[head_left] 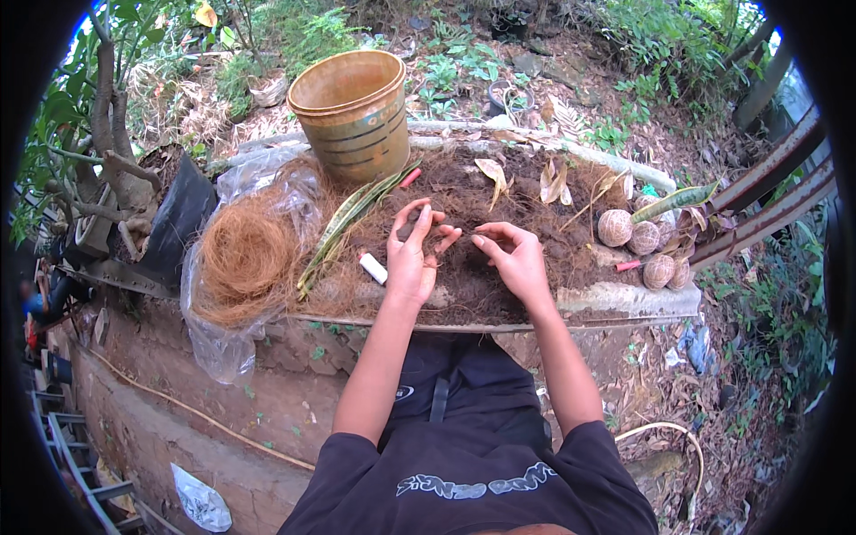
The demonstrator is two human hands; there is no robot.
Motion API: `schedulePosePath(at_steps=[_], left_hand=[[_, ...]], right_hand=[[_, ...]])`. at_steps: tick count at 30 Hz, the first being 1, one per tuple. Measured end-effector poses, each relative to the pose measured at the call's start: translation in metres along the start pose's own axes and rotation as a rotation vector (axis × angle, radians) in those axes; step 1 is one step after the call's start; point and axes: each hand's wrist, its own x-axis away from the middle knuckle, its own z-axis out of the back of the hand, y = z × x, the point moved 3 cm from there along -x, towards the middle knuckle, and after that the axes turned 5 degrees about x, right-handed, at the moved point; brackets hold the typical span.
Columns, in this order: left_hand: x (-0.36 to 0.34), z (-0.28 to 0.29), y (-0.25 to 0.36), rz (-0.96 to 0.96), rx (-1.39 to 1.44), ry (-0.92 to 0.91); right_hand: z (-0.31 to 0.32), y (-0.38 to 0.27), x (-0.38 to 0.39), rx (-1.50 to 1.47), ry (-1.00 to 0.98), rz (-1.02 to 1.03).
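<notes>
My left hand (414, 254) is raised over the soil bed, palm turned up and fingers curled around a small dark lump (407, 228) that looks like soil. Facing it, my right hand (519, 264) has thumb and fingers drawn together; whatever they pinch, if anything, is too small to make out. Beneath both hands spreads dark, fibrous soil (557, 245) on a slab. A white spool of thread (373, 267) lies beside my left wrist. Farther left rests a long green-and-yellow leaf (352, 223), with a red handle-like piece (410, 177) near its tip.
Brown fibre (248, 254) is heaped on clear plastic at left. A worn bucket (352, 147) stands behind it. Several net-patterned wrapped balls (615, 227) sit at right, near a pink stick-like object (629, 266). Dry leaves (554, 185) lie on the soil. The slab's front edge (624, 303) borders my lap.
</notes>
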Motion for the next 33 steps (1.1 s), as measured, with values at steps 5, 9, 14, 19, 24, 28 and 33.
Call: schedulePosePath(at_steps=[5,9,14,19,24,28,33], left_hand=[[-0.004,0.005,-0.009,0.166,0.067,0.051],[0.005,0.001,-0.016,0.167,-0.091,0.138],[0.002,-0.001,-0.022,0.208,0.010,0.021],[0.000,0.011,-0.026,0.152,-0.111,0.090],[0.002,0.012,-0.026,0.168,-0.039,0.095],[-0.001,0.011,-0.029,0.111,-0.065,0.083],[0.002,0.005,-0.016,0.265,0.004,0.090]], right_hand=[[0.005,-0.038,0.020,0.274,0.317,0.504],[-0.014,-0.050,0.025,0.457,0.116,0.842],[-0.043,-0.018,0.027,0.461,0.259,0.799],[-0.049,-0.026,0.037,0.536,0.343,0.739],[-0.045,-0.030,0.036,0.582,0.328,0.741],[-0.048,-0.032,0.032,0.553,0.365,0.655],[-0.044,-0.033,0.027,0.432,0.278,0.675]])
